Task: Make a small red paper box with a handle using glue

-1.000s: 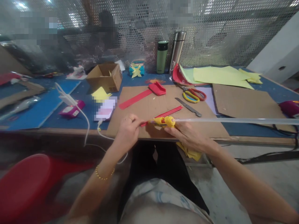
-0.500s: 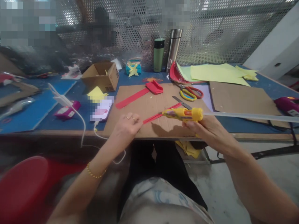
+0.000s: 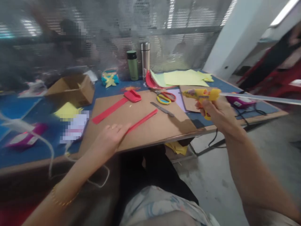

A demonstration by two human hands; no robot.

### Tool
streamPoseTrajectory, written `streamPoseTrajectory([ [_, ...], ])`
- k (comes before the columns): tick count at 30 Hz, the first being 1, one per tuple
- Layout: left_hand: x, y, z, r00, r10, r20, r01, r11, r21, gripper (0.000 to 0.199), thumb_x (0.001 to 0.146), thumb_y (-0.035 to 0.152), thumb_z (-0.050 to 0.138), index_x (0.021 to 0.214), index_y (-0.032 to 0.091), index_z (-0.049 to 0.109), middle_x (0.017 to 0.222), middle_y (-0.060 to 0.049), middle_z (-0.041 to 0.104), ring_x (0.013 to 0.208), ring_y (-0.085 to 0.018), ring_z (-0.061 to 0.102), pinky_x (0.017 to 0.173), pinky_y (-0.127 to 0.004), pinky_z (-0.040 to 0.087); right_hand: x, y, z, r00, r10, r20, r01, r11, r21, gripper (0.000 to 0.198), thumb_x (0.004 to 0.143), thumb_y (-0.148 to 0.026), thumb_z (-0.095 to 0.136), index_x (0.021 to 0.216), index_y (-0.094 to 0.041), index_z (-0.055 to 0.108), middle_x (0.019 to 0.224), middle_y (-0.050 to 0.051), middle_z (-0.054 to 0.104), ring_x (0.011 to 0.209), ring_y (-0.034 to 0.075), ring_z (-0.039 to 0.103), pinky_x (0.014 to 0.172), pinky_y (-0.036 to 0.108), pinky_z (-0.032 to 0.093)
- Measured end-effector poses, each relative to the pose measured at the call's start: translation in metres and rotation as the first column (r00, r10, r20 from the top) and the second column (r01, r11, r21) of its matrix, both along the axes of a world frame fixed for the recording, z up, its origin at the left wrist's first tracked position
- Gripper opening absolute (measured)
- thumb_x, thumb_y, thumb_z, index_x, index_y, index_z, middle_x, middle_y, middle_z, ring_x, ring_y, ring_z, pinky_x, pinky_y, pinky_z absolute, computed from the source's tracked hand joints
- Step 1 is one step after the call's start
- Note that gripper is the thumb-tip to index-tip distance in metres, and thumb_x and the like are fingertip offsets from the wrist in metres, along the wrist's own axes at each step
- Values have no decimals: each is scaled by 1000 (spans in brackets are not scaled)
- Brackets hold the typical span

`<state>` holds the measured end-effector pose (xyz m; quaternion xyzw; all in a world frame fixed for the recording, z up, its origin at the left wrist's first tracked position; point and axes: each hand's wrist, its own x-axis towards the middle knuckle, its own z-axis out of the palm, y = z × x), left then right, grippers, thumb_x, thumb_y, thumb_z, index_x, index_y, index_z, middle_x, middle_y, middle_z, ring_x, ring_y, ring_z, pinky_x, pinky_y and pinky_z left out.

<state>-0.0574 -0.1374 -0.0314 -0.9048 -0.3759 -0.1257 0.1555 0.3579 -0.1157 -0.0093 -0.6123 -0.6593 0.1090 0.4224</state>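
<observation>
My left hand (image 3: pixel 114 134) is closed on the near end of a narrow red strip (image 3: pixel 144 121), which lies slanting across a cardboard sheet (image 3: pixel 138 138). Wrapped round the handle of a yellow glue gun (image 3: pixel 199 93), my right hand (image 3: pixel 217 111) holds it above the table's right part, away from the strip. A long clear glue stick (image 3: pixel 254 98) juts from the gun's back. Farther back on the cardboard lies a wider red strip (image 3: pixel 110 110) with a folded red piece (image 3: pixel 132 95) at its far end. A grey blade (image 3: pixel 162 109) rests near the narrow strip's tip.
Scissors (image 3: pixel 164 97) lie at the cardboard's far edge. Behind them stand a green bottle (image 3: pixel 133 66) and a steel flask (image 3: pixel 145 59), with yellow sheets (image 3: pixel 185 78) to the right. A cardboard box (image 3: pixel 72 89), a phone (image 3: pixel 76 126) and a white cable (image 3: pixel 50 153) are on the left.
My right hand has lifted the glue gun off the narrow red strip and carried it right. My left hand still holds the strip's end. The view has turned to the right.
</observation>
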Motion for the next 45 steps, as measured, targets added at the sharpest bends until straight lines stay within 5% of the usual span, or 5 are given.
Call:
streamPoseTrajectory([
  [6,-6,9,-3,996,-42,-74,44,999,28,40,103,13,37,125,12,70,87,-12,68,76,-26,62,69,-38,43,51,23,-2,905,-245,347,258,966,11,24,99,-38,57,84,-19,61,94,10,64,76,20,54,72,34,37],
  [17,3,-1,9,984,20,-177,-32,997,-65,41,103,10,40,130,16,70,89,-9,62,76,-22,55,70,-36,38,73,52,-11,748,-34,662,214,957,-194,31,96,-23,68,119,-3,73,126,29,67,111,31,59,81,40,36],
  [23,6,-2,9,984,41,-175,-53,996,-68,36,103,11,44,129,15,69,88,-8,62,75,-22,55,69,-35,39,-14,16,11,781,-53,622,-164,944,287,27,103,-23,53,122,-17,71,127,19,71,114,31,59,94,45,39],
  [28,11,-2,12,977,77,-198,-102,988,-119,43,100,8,45,135,20,66,89,-7,63,77,-21,58,71,-34,42,-116,10,1,638,364,678,-588,799,126,21,100,-14,54,112,-18,71,122,12,70,105,25,58,95,40,38],
  [45,24,0,29,965,113,-236,-185,932,-313,69,95,4,44,158,32,49,94,-8,65,83,-24,64,75,-34,48,-139,21,-24,602,411,685,-551,834,-16,28,98,-9,54,100,-23,77,110,12,67,102,27,46,88,40,29],
])
